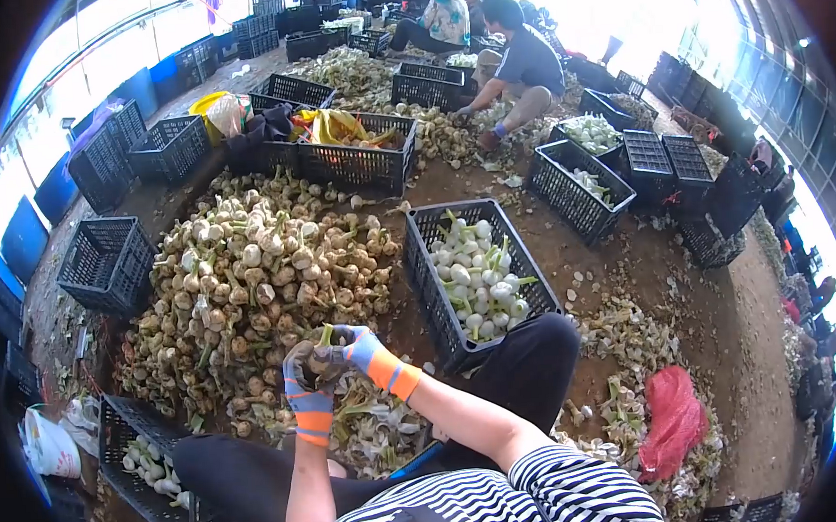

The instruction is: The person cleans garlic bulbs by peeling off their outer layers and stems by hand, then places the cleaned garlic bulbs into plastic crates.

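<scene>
Both hands wear grey, blue and orange gloves and meet above the near edge of a big heap of untrimmed garlic (267,269). My left hand (308,375) is closed around a garlic bulb (325,336), whose greenish stem pokes up between the gloves. From the other side, my right hand (358,344) presses its curled fingers against the same bulb. Most of the bulb is hidden by the gloves. Peeled white garlic bulbs (476,277) partly fill a black crate (418,261) beyond my right knee. Loose skins and stems (379,424) lie between my legs.
Another black crate (117,466) with some white bulbs stands by my left knee. A red mesh bag (672,422) lies on peelings at right. Empty-looking crates (106,268) stand at left. Farther off, a person in a dark shirt (526,66) sits among garlic and crates.
</scene>
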Demonstrator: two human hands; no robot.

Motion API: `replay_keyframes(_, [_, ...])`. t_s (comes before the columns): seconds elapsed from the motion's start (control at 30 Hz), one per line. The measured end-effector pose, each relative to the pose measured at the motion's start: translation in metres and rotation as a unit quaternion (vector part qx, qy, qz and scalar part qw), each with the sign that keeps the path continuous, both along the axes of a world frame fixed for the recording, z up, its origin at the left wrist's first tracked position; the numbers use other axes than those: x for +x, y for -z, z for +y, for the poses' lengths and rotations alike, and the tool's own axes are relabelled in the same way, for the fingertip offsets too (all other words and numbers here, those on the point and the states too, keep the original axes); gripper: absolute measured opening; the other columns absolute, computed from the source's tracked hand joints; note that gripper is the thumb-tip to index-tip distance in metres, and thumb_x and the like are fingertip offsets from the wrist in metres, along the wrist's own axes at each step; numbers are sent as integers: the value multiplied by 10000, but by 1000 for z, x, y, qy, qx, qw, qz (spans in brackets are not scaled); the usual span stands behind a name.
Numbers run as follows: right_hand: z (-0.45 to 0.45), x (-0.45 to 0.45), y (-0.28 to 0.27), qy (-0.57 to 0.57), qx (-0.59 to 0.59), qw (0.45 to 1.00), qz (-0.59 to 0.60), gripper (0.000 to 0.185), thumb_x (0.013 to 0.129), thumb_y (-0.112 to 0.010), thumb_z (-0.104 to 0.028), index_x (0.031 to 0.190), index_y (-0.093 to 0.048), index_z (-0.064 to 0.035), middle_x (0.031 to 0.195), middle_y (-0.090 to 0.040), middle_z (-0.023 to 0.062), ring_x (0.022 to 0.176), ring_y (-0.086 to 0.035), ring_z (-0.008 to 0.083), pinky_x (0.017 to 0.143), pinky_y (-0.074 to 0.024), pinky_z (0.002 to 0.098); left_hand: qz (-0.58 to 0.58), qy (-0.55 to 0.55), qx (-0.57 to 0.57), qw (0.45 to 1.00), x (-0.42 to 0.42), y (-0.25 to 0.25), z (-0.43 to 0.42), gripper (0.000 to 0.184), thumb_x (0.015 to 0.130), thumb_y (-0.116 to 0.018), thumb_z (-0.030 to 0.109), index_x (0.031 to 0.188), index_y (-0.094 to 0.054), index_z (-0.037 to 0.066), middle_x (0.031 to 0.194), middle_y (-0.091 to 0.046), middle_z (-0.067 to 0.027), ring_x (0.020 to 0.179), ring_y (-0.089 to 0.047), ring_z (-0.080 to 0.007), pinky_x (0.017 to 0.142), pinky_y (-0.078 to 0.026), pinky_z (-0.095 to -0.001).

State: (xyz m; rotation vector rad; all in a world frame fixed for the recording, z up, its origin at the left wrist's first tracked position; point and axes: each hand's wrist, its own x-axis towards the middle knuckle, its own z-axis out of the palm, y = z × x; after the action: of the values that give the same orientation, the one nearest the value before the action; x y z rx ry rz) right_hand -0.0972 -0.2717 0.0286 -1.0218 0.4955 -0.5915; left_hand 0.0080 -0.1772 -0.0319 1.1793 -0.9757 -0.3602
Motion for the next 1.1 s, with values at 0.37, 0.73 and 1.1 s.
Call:
replay_keyframes(0.37, [-9,-8,-3,-88,34,995,-39,361,768,-657,-44,1105,-556,37,1010,-621,87,871,-607,157,784,-489,289,122,34,8,992,-1,-17,3,600,649,-704,-83,1181,-448,24,1145,-537,-122,1023,-544,-213,838,-500,-339])
replay_keyframes(0.73, [-29,-13,41,-1,-110,993,-32,300,732,-667,34,1025,-616,-7,968,-614,4,888,-556,80,782,-474,236,270,161,-65,947,-11,-20,-6,564,694,-676,-70,1195,-436,25,1211,-502,-153,1075,-524,-243,881,-471,-343])
replay_keyframes(1.1, [-24,-29,46,30,-70,995,-60,243,726,-710,-44,955,-637,-8,931,-616,1,827,-567,78,741,-475,239,400,168,14,901,-30,-50,1,505,794,-650,71,1242,-423,22,1113,-535,-114,967,-553,-206,820,-488,-313])
